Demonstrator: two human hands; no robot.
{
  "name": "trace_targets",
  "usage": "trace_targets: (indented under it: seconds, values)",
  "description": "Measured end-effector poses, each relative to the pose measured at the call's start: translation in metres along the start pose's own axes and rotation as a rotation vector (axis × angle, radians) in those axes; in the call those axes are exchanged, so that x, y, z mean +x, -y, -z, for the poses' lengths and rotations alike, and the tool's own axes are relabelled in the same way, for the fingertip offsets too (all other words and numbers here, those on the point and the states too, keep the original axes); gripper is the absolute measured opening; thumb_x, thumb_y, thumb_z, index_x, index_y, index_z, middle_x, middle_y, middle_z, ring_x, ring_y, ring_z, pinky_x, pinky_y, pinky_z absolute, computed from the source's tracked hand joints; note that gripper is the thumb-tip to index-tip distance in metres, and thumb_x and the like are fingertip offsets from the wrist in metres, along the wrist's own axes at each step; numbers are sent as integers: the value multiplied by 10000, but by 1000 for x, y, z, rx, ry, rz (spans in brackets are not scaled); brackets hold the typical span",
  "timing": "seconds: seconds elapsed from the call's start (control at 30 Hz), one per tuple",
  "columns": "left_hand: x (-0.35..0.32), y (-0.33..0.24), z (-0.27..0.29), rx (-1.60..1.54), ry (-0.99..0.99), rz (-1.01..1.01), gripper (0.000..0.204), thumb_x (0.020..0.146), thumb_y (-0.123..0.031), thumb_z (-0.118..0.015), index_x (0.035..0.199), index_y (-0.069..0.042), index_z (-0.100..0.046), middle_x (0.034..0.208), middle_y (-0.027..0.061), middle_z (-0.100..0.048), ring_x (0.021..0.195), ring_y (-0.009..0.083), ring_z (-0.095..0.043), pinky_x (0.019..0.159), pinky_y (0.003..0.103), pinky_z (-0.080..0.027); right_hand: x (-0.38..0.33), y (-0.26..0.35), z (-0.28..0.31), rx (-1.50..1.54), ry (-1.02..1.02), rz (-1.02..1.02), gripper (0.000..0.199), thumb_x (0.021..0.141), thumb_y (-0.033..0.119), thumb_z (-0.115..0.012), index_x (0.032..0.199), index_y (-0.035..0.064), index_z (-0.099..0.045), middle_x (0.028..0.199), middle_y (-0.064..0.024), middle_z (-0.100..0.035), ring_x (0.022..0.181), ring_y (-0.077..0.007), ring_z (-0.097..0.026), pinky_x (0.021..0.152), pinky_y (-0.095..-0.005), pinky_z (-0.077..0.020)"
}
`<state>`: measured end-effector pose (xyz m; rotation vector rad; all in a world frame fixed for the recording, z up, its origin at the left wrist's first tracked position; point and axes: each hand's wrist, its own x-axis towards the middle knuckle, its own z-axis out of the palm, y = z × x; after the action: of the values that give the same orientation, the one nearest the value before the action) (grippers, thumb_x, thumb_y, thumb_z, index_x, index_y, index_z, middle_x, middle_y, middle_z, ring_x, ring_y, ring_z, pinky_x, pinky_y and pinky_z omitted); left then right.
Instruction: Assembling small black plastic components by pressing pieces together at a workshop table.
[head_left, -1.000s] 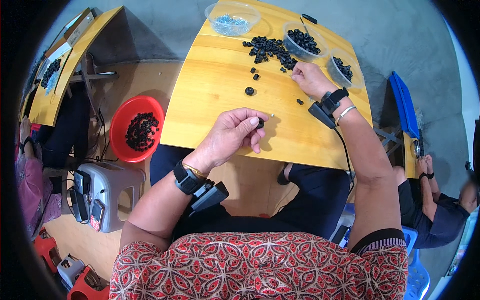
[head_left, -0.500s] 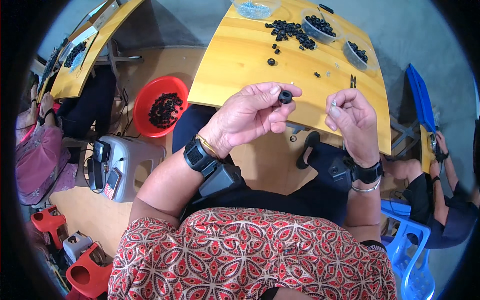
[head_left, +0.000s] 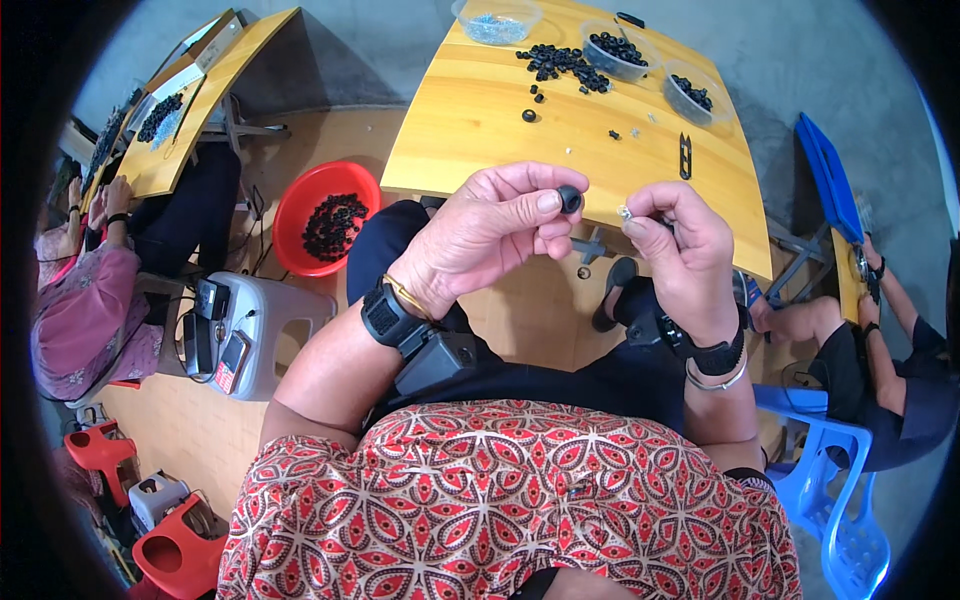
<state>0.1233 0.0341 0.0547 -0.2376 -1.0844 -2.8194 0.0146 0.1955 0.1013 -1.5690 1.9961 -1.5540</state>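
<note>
Two hands are raised side by side above the lap in the head view, in front of the near edge of the yellow wooden table (head_left: 480,120). The left hand (head_left: 490,235) has its thumb and fingers pinched shut on a small black ring-shaped part (head_left: 569,198), which sticks out past the thumb tip toward the other hand. The right hand (head_left: 680,250) is likewise closed, its thumb and forefinger nipping a tiny pale piece (head_left: 624,212) (too small to tell what kind). That piece sits just beside the black part, slightly lower and to its right, with a narrow gap between the two; they are not touching.

Further back on the table lies a loose pile of black parts (head_left: 556,62), with a few strays nearer the middle. Three clear plastic bowls stand along the far edge: one with bluish-clear bits (head_left: 496,20) and two with black parts (head_left: 618,48) (head_left: 690,92). A small black snipping tool (head_left: 685,156) lies toward the table's right side. On the floor to the left, a red basin (head_left: 325,215) holds more black parts, and a grey stool (head_left: 250,325) carries some small devices. Another person in a pink top (head_left: 85,315) works at a second table at far left.
</note>
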Motion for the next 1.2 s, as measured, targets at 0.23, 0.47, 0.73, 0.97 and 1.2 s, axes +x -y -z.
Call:
trace_targets:
  seconds: [0.23,0.47,0.73,0.97,1.2]
  values:
    - [-4,3,0,40,-27,-63,240,799,-113,-573,1023,-29,-551,897,79,-570,759,127,-545,651,259,-463,3,12,-3,-234,18,162,101,722,-34,-577,791,2,-514,682,-89,-553,619,-186,-563,571,-257,-440]
    - [-5,0,0,-56,28,-29,272,819,-98,-533,1078,-16,-526,922,92,-560,813,158,-549,700,295,-515,5,14,-4,-267,2,176,96,726,-24,-576,791,6,-511,687,-89,-553,619,-196,-564,567,-265,-441]
    - [-8,-5,2,-35,-9,-43,300,833,-64,-496,1126,1,-493,1016,107,-533,868,175,-529,658,250,-505,5,9,-5,-232,30,100,101,731,-3,-582,797,8,-506,690,-90,-549,607,-190,-555,552,-261,-436]
    - [-6,-4,2,72,-62,-91,314,814,-67,-533,1118,7,-503,1004,91,-536,841,144,-518,590,169,-436,4,-2,-9,-196,30,85,108,727,2,-586,797,13,-504,694,-84,-545,607,-186,-549,548,-258,-436]
    - [-1,1,11,156,-49,-127,281,805,-127,-566,1045,16,-536,806,109,-564,622,129,-519,509,182,-433,6,-8,-8,-189,57,64,111,726,5,-589,801,21,-508,685,-86,-542,603,-192,-542,541,-265,-423]
